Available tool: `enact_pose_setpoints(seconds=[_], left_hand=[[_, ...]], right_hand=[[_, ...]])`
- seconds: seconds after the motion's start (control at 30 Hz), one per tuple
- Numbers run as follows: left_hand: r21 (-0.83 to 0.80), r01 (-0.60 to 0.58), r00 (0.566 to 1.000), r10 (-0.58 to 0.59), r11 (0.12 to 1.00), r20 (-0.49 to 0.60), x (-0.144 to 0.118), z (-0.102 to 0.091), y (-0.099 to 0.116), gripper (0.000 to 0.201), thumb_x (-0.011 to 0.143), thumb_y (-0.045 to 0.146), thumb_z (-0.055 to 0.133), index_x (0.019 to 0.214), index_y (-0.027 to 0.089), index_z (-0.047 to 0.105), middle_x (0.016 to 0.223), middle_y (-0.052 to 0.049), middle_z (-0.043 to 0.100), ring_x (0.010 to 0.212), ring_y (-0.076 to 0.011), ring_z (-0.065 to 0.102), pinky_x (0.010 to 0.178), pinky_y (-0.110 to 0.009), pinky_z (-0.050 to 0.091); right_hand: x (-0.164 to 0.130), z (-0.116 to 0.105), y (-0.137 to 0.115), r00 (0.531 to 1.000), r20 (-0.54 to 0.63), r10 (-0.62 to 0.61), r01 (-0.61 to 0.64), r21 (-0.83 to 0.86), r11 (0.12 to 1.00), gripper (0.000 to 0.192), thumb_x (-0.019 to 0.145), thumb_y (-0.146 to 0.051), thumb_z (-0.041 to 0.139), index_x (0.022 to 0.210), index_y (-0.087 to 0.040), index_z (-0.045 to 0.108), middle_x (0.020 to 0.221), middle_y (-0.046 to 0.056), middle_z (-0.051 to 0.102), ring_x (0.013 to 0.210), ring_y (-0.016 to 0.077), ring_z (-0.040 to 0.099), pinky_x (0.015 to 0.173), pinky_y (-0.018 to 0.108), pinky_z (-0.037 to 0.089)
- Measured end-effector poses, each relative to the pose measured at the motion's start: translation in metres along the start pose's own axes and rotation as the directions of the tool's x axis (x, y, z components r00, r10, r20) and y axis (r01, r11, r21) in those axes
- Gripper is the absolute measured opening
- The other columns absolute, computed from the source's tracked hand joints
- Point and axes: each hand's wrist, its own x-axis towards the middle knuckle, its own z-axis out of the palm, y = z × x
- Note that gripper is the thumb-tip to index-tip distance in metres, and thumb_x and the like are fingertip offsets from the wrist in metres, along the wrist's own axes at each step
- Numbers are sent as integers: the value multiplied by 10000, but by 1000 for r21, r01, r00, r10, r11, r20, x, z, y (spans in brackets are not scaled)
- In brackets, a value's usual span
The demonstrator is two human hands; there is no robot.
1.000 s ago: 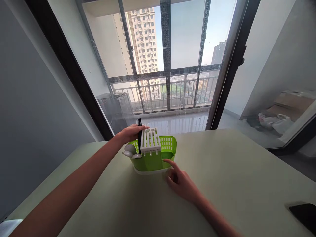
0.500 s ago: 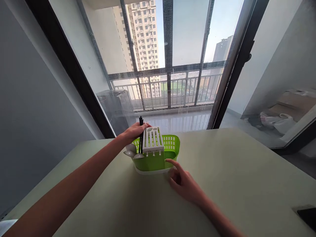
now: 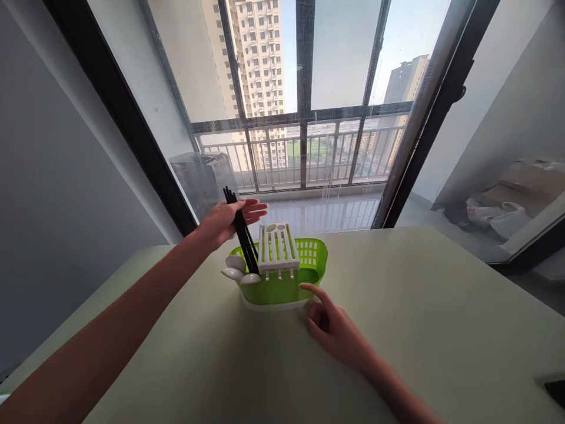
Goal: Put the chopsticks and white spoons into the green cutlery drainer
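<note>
I see the black chopsticks [image 3: 242, 235] gripped in my left hand [image 3: 227, 219], slanting down into the green basket [image 3: 282, 282] below it. My right hand [image 3: 333, 330] rests on the tabletop [image 3: 441, 330], forefinger extended touching the basket's near side, other fingers curled.

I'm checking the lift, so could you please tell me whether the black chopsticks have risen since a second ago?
Yes. The black chopsticks in the left hand stand higher above the green basket.

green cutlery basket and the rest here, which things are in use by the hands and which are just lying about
In use: left hand gripping black chopsticks; right hand steadying the green cutlery basket with its white slotted insert and white spoons.

Lying about: dark phone at the table edge.
</note>
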Motion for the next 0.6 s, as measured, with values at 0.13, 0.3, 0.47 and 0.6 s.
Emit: enact_pose_setpoints(seconds=[0.13, 0.3, 0.47, 0.6], left_hand=[[-174, -122, 992, 123, 977, -8, -11, -25, 23, 308, 1045, 211, 423, 1023, 105, 711, 1234, -155, 761, 1199, -290, 713, 1085, -452, 539], [-429, -372, 928, 331, 823, -170, -28, -72, 40, 263, 1025, 91, 388, 1019, 127, 648, 1311, -107, 728, 1299, -218, 648, 1114, -389, 520], [-437, -554, 809, 332, 709, -486, -52, -121, 40, 396, 994, 20, 224, 871, 193, 557, 1151, -64, 772, 1180, -89, 689, 1050, -256, 544], [-507, -557, 760, 158, 658, -630, -72, -152, 28, 388, 973, 2, 221, 846, 207, 524, 848, -22, 761, 923, -86, 752, 933, -263, 614]], right_hand=[[-2, 0, 2, 1000, 8, 10, -10, 8, 1000, 614, 933, -160, 546, 1509, -291, 381, 721, -94, 496, 595, 98, 448, 579, 218, 377], [-4, -1, 2, 1000, 3, 9, -9, 1, 1000, 589, 943, -188, 557, 1499, -269, 383, 731, -86, 491, 594, 101, 442, 581, 221, 386], [-5, -1, 2, 1000, 0, 7, -7, -4, 1000, 571, 967, -251, 548, 1509, -254, 370, 729, -77, 499, 588, 109, 444, 577, 226, 409], [-7, 0, 4, 1000, -4, 1, -1, -15, 1000, 556, 980, -276, 538, 1510, -253, 370, 718, -75, 495, 587, 113, 445, 578, 228, 420]])
